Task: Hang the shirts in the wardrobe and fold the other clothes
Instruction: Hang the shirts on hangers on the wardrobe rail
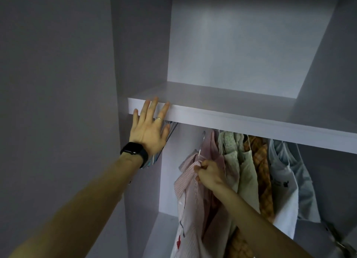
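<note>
Pale grey panels of the wardrobe [231, 45] fill the view, with dim light on the back wall and one broad shelf [251, 120] running across it. Below the shelf hang several garments side by side: a pink one, a green-patterned one [231, 151], an orange plaid one [260, 161], a white one [284, 190] and a pale blue one [307, 180]. The left hand [149, 129], with a black watch [134, 151] at the wrist and a ring [158, 119], is spread flat with straight fingers against the shelf's front edge. The right hand [209, 172] is curled tight, pinching the thin hanger [200, 154] at the collar of the pink striped shirt [190, 203], which hangs leftmost in the row, just beside the other pink garment. The rail is hidden behind the shelf's edge, so I cannot tell whether this hanger's hook is on it. A bunch of bare wire hangers [170, 126] shows only partly behind the left hand. The shirt's hem is cut off at the bottom edge, and a blurred metal piece [338, 240] at the lower right is hard to make out.
</note>
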